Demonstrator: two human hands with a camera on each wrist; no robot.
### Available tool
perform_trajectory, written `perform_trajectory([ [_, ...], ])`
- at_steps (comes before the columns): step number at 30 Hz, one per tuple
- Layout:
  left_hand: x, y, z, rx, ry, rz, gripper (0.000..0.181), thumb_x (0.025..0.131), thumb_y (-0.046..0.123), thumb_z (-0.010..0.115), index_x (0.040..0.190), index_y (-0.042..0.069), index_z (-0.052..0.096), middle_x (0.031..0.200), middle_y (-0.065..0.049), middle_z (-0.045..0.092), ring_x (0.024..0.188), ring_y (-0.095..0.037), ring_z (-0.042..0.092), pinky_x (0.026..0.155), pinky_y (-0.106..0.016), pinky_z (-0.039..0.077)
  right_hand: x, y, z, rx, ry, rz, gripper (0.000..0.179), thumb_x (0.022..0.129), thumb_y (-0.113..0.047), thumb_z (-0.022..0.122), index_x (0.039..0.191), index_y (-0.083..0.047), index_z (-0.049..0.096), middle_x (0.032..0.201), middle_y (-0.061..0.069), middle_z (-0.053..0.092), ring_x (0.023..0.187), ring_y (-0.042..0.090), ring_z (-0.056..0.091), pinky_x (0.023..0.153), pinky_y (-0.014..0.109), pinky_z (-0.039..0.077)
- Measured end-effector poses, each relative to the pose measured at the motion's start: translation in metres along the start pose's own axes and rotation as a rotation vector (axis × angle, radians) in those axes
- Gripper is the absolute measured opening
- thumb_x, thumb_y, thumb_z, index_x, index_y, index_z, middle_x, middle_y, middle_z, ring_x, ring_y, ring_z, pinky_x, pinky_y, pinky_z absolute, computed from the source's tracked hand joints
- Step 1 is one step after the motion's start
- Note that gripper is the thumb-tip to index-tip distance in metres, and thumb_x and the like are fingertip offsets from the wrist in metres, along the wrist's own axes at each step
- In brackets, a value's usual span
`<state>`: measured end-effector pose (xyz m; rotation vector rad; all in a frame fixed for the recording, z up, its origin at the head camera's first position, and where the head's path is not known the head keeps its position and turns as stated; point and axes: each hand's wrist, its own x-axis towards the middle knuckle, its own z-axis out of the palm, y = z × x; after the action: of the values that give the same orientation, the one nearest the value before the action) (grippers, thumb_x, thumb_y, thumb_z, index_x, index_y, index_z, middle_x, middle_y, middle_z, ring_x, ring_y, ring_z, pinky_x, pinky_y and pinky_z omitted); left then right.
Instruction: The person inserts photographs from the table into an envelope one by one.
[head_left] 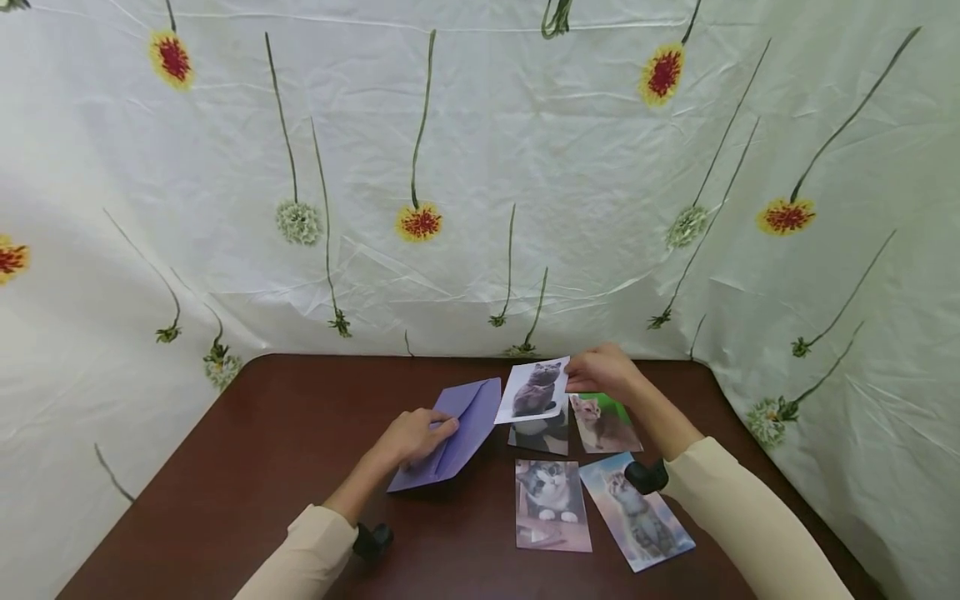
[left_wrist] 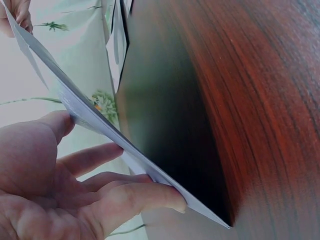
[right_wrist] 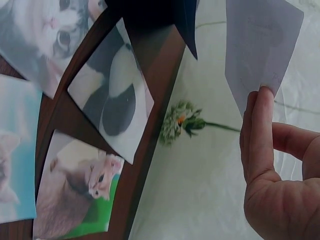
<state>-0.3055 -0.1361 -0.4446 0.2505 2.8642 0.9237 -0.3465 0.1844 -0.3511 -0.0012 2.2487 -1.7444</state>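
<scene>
My left hand [head_left: 412, 435] grips a purple envelope [head_left: 476, 421] by its near left part, thumb on the upper face and fingers underneath. The envelope is tilted, its right side raised off the table. Between the thumb and fingers of my right hand [head_left: 602, 371] is the right edge of a photo card [head_left: 531, 392] showing a dark grey cat. This card is held up beside the envelope's far right corner. In the right wrist view its plain white back [right_wrist: 262, 45] shows. Beneath it lies a dark cat photo [head_left: 546, 437], partly covered from the head view.
On the brown table [head_left: 300, 433] lie a kitten photo with a green background [head_left: 606, 425], a grey-and-white kitten photo [head_left: 553, 504], and a tabby kitten photo [head_left: 637, 517] set at an angle. A white flowered cloth [head_left: 480, 150] hangs behind the table and at both sides.
</scene>
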Motion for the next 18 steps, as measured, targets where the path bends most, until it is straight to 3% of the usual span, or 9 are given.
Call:
perform_trajectory([
  [8,0.002,0.001,0.001,0.022,-0.006,-0.009,0.042,0.101,0.037,0.058,0.133,0.012,0.069,0.136,-0.025,0.062,0.085,-0.031,0.069,0.043,-0.040,0.056,0.003,0.001,0.018,-0.016,-0.017,-0.011,0.026,0.096,0.000,0.058,0.112,0.020,0.064,0.080,0.010,0.067,0.067,0.015,0.071,0.081,0.034,0.062],
  [18,0.003,0.000,0.001,0.016,-0.028,-0.027,0.043,0.102,0.038,0.057,0.135,0.013,0.067,0.136,-0.027,0.061,0.080,-0.032,0.069,0.041,-0.040,0.055,0.011,0.004,0.044,-0.004,-0.014,0.003,0.017,0.093,0.005,0.058,0.100,0.018,0.065,0.076,0.012,0.068,0.063,0.016,0.070,0.072,0.031,0.063],
])
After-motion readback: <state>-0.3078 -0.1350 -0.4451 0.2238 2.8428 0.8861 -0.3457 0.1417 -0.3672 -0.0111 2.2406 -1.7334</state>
